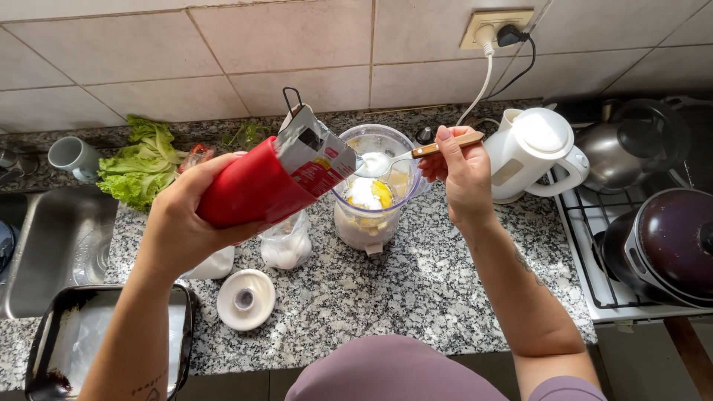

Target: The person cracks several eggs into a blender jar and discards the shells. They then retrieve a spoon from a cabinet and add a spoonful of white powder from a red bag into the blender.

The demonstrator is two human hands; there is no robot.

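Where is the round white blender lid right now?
In the head view, the round white blender lid lies flat on the speckled granite counter, left of centre, just in front of the clear bag of eggs and right of the dark baking tray.

Left hand tips a red packet over the blender jar — right hand holds a spoon above it.

Your left hand grips a red carton with a grey-and-white top; your right hand holds a spoon with a tan wooden handle and white powder in its bowl. The clear blender jar shows white and yellow. The surface is speckled grey granite. Green lettuce, a white kettle and a dark purple pot surround them.
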